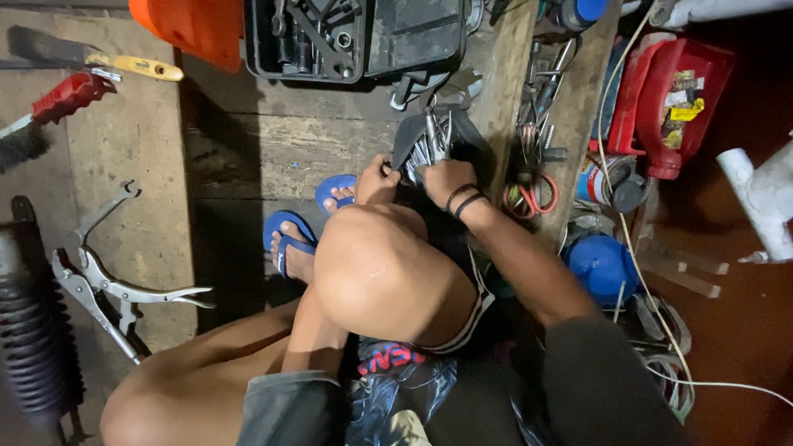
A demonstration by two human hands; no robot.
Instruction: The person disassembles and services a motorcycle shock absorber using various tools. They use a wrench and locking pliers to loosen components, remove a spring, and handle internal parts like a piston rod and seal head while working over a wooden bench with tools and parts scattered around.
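**Both hands in a dark bag of metal tools**

Seen from above, crouched on a worn plank floor (pixel 273 140). Left hand (pixel 376 183) curled around the near edge of a black bag (pixel 417 132), fingers closed on the fabric. Right hand (pixel 446 177) buried in the bag's mouth among a bunch of slim steel tools (pixel 429 149); probably gripping some of them, though hard to tell with the fingers hidden. Two dark bands on the right wrist (pixel 462 200).

Bag set on the planks just in front of the feet, against a rough wooden beam (pixel 508 83). Raised bare knee (pixel 380 264) blocking the view of the forearms and the bag's lower part. Blue rubber sandals (pixel 289 235) just left of the hands.

Farther off: an open black plastic tool case (pixel 355 37) full of sockets behind the bag, an orange plastic container (pixel 194 25) beside it. Bare-metal locking pliers (pixel 107 281) lying open on the concrete at left, near a ribbed black rubber boot (pixel 29 330). Yellow-handled brush (pixel 99 59) and red-handled tool (pixel 66 95) at top left. At right, a red jug (pixel 673 99), a round blue cap (pixel 603 266), a thin white cord (pixel 652 314).
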